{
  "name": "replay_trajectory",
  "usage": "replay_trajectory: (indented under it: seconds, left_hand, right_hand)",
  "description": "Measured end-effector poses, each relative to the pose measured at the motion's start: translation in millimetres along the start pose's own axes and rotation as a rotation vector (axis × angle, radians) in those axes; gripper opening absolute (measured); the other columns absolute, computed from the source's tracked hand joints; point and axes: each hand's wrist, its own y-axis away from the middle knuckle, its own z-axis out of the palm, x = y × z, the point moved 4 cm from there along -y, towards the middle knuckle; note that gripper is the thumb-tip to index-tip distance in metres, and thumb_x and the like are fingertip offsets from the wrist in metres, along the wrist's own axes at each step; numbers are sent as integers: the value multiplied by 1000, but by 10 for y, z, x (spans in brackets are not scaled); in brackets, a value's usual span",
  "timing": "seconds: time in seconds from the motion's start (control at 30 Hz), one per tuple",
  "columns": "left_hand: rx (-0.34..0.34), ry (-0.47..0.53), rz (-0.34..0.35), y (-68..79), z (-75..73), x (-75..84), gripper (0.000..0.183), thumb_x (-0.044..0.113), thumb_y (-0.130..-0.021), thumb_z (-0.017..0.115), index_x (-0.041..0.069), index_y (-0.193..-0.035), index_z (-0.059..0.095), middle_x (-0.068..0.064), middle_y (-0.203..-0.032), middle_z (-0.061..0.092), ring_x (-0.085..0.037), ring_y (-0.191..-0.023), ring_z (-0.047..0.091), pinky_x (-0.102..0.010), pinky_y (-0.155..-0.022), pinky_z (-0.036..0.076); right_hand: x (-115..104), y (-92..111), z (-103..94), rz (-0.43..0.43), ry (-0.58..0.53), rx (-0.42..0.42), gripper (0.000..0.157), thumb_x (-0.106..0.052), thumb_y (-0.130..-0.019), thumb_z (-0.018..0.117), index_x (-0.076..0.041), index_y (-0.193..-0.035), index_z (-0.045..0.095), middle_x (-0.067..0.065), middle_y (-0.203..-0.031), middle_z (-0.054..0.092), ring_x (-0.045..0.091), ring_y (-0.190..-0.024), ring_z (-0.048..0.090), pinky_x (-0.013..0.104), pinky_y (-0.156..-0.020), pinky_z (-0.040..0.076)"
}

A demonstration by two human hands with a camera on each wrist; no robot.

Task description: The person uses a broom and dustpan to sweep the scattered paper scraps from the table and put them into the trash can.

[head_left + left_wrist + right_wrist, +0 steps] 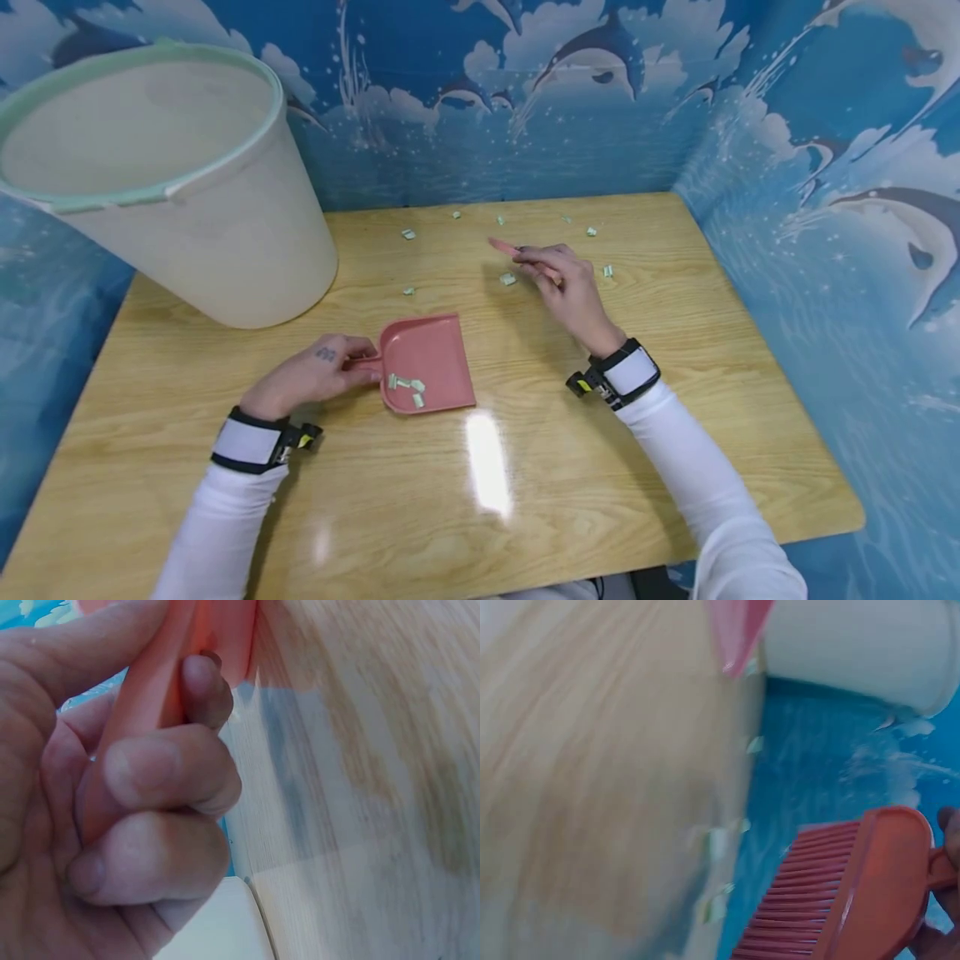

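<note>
My left hand [318,371] grips the handle of a pink dustpan [435,354], its fingers curled round the handle [154,686] in the left wrist view. The pan sits at the middle of the table, its straight lip facing right. Several pale green scraps [417,386] lie in it near the handle side. Up and to the right, my right hand [573,296] holds a small hand brush [885,881], whose ribbed pink bristles show in the right wrist view. In the head view the brush is seen nearly edge-on, above a loose scrap [508,279].
A large whitish bucket [225,242] with a green rim stands at the back left of the wooden table [570,492]. More scraps, such as a pale scrap [408,234], are scattered along the back half. Dolphin-patterned walls [495,150] border the back and right.
</note>
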Motion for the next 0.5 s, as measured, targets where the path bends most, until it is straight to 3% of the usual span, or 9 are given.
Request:
replay_trajectory:
  seconds: [0.2, 0.5]
  left_hand:
    - [-2, 2, 7, -5, 4, -6, 23, 26, -95, 63, 12, -113, 67, 0, -100, 68, -15, -86, 59, -38, -75, 54]
    - [6, -4, -3, -1, 1, -1, 22, 26, -95, 63, 13, -113, 67, 1, -100, 68, -15, -85, 59, -37, -74, 54]
  right_hand:
    - [192, 127, 49, 78, 71, -168, 16, -12, -91, 67, -10, -106, 73, 9, -108, 70, 21, -97, 59, 45, -83, 50]
    - [84, 388, -12, 12, 79, -255, 16, -9, -90, 69, -8, -105, 72, 11, -100, 71, 21, -92, 60, 46, -80, 49]
